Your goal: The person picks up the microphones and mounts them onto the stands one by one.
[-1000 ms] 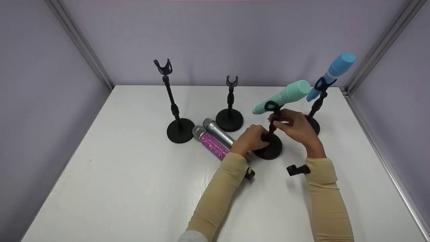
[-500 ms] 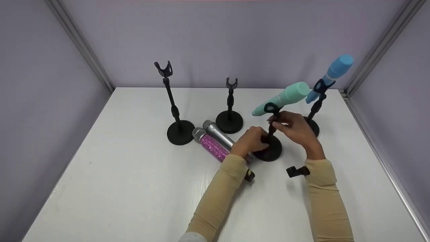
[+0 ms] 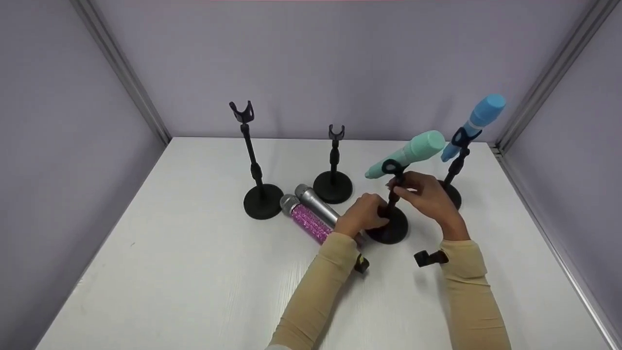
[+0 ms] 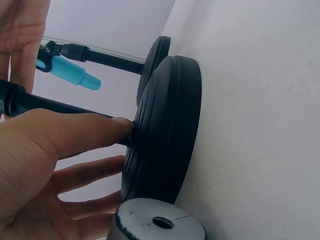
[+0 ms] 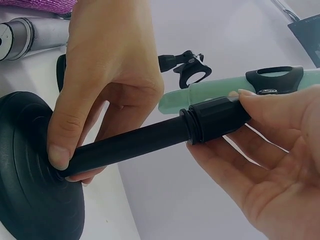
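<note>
In the head view my left hand (image 3: 360, 215) grips the foot of the pole of a black desktop microphone stand (image 3: 396, 229). Its thumb (image 4: 85, 131) lies along the pole just above the round base, as the left wrist view shows. Higher up, my right hand (image 3: 427, 198) pinches the stand's adjusting collar (image 5: 217, 119) between thumb and fingers. A mint-green microphone (image 3: 414, 151) rests tilted in the clip on top of this stand. Beside my left forearm lie a silver microphone (image 3: 317, 204) and a pink glitter microphone (image 3: 311, 222), their lower ends partly hidden.
Behind my right hand a blue microphone (image 3: 481, 119) sits in another stand (image 3: 454, 170). Two stands with no microphone, a tall one (image 3: 262, 200) and a short one (image 3: 333, 187), stand left and centre on the white table (image 3: 170, 272). Grey walls enclose the table.
The whole head view has shifted, so everything sits slightly lower in the picture. Both hands keep their places on the stand, with hardly any visible movement.
</note>
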### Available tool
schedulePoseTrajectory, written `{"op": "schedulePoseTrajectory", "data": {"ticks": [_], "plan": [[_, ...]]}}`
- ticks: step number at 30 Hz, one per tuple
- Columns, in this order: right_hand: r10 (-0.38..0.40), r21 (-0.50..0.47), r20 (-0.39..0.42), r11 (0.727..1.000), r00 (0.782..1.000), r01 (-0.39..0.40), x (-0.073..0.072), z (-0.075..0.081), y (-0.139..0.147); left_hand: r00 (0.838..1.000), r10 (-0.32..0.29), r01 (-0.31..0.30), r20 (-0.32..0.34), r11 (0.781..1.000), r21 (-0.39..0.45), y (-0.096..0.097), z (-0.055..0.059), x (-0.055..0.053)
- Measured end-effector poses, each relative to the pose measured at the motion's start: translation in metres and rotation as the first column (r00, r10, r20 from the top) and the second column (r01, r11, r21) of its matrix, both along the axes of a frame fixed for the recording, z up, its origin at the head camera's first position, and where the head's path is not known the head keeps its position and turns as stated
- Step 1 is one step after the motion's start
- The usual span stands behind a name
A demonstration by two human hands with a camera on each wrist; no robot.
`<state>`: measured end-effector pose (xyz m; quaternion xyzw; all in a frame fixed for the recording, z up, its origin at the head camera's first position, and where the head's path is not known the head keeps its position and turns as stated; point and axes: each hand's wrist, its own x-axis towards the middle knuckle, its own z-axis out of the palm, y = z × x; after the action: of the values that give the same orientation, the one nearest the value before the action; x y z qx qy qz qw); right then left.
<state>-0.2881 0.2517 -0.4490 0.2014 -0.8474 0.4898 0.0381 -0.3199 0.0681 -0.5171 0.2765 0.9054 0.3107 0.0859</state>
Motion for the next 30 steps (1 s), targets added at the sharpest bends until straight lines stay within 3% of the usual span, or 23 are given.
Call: {"op": "schedulePoseTrajectory", "data": {"ticks": [10,21,30], "plan": [[-0.008,0.006,-0.037,1.000,0.999,0.009,0.000,-0.001,-0.002,1.000,0.005,-0.005,0.009,1.000,-0.001,0.000,-0.001,0.001],[-0.070,-0.120,-0.083,0.991,0.994,0.060,0.000,-0.001,-0.006,0.999,0.027,-0.027,0.032,1.000,-0.004,0.001,0.002,0.001],[-0.188,-0.172,-0.088,0.970,0.978,0.171,0.004,0.001,-0.011,0.998,0.033,-0.033,0.048,0.999,-0.007,0.002,0.002,0.002]]}}
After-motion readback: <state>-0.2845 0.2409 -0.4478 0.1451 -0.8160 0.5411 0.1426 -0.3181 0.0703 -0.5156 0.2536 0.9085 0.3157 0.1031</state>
